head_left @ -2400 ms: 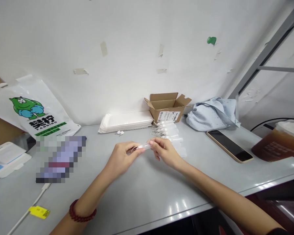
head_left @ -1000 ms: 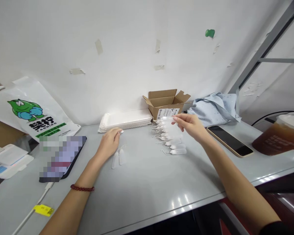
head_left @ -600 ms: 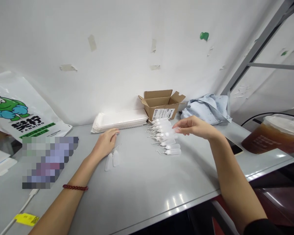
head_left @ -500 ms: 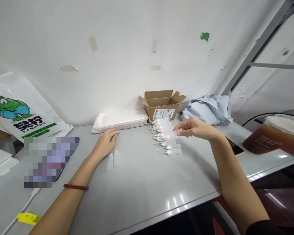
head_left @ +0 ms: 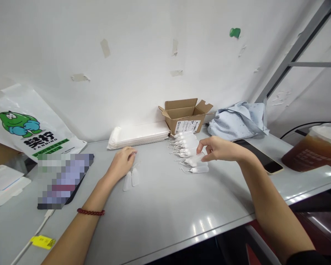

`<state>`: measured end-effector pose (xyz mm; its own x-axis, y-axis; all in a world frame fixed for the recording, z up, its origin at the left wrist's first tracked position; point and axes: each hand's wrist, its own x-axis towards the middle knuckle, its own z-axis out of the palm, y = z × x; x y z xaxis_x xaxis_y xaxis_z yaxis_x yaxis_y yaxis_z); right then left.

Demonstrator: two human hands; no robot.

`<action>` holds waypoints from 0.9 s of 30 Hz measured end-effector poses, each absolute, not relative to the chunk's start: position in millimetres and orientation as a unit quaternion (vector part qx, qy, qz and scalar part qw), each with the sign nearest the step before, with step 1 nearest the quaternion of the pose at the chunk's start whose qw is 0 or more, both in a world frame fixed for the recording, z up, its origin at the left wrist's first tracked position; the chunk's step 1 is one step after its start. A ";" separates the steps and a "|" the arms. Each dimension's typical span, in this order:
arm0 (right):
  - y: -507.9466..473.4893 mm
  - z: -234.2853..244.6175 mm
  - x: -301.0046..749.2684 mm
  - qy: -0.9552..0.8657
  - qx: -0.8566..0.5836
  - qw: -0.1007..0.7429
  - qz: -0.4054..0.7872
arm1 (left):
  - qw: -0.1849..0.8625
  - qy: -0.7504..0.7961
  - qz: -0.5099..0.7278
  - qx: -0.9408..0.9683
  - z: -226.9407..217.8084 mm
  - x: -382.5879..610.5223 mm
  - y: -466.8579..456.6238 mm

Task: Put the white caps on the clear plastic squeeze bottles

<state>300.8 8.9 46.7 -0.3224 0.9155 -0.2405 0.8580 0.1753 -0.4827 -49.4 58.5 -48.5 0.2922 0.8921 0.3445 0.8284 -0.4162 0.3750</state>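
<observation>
Several small translucent plastic bottles point(head_left: 189, 141) with white necks and thin, string-like tails lie in an overlapping row in the middle. My right hand point(head_left: 220, 149) reaches in from the right, thumb and forefinger pinching one bottle point(head_left: 197, 159) near the row's front end. Just in front of it lies the frontmost bottle point(head_left: 200, 169). My left hand point(head_left: 123, 162) rests on the table with curled fingers; what its fingertips hold, if anything, is hidden. Two more bottles point(head_left: 131, 179) lie side by side right beside that hand.
Behind the hands are a stack of white flat packets point(head_left: 140, 134), an open cardboard box point(head_left: 183, 114) and a light blue cloth bag point(head_left: 238, 121). A phone point(head_left: 260, 156) and a large drink cup point(head_left: 314, 151) stand right. Left are a printed plastic bag point(head_left: 44, 121) and a tagged white cable point(head_left: 41, 226).
My right hand has moved slightly toward me along the row, onto a bottle nearer the front. The left hand stays beside the two separate bottles. The view has shifted a little.
</observation>
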 end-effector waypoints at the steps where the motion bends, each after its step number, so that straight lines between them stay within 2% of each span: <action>1: 8.8 46.7 301.1 -0.768 -0.579 0.044 0.271 | 0.061 0.537 0.255 0.802 -48.8 -49.8 58.4; 8: 11.3 39.8 304.0 -0.768 -0.594 -0.037 0.235 | 0.055 0.542 0.254 0.799 -51.8 -51.1 57.8; 27: 11.6 38.7 300.8 -0.771 -0.588 -0.035 0.241 | 0.066 0.568 0.245 0.783 -47.1 -49.2 54.7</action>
<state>300.8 11.6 38.7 -0.3061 0.8898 -0.3384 0.9241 0.1923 -0.3304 -49.2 54.7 -47.1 0.2351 0.9215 0.3090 0.8563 -0.3468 0.3828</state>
